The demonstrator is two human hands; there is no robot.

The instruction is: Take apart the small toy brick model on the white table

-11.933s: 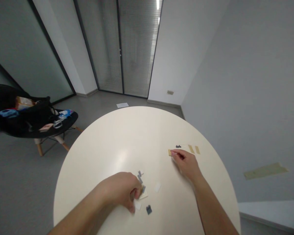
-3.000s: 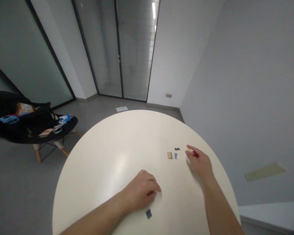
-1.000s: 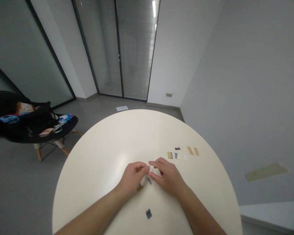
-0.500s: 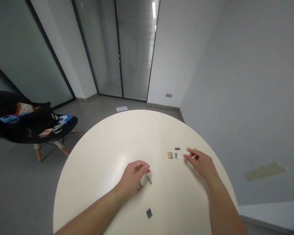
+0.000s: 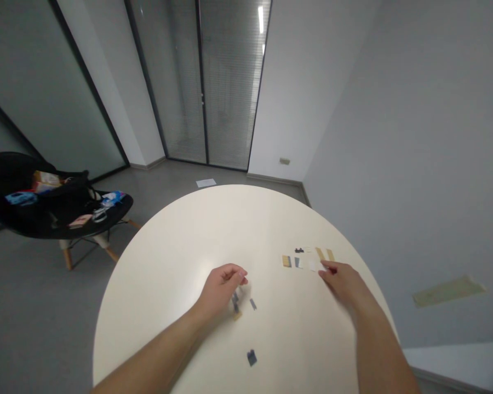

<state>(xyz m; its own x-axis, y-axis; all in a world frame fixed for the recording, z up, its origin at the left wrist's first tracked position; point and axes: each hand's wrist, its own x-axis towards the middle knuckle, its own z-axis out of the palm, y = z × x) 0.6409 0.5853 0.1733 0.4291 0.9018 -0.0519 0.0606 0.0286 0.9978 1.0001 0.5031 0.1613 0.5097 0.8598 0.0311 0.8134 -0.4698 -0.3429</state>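
Note:
My left hand hovers over the middle of the round table, its thumb and fingertips pressed together; what they hold, if anything, is too small to name. Grey and tan pieces lie partly hidden beside it, near a thin grey strip. Over at the right, my right hand has its thumb and index finger close together at a white piece; whether something is pinched there cannot be made out. Two tan strips lie just beyond its fingers.
A tan and grey piece, a grey and white piece and a dark piece lie left of my right hand. Nearer me is a dark grey piece. A black chair with bags stands at the left.
My right hand has moved a little right and nearer to me, uncovering the tan strips and the white piece. My left hand has shifted slightly, and more of the pieces beside it show.

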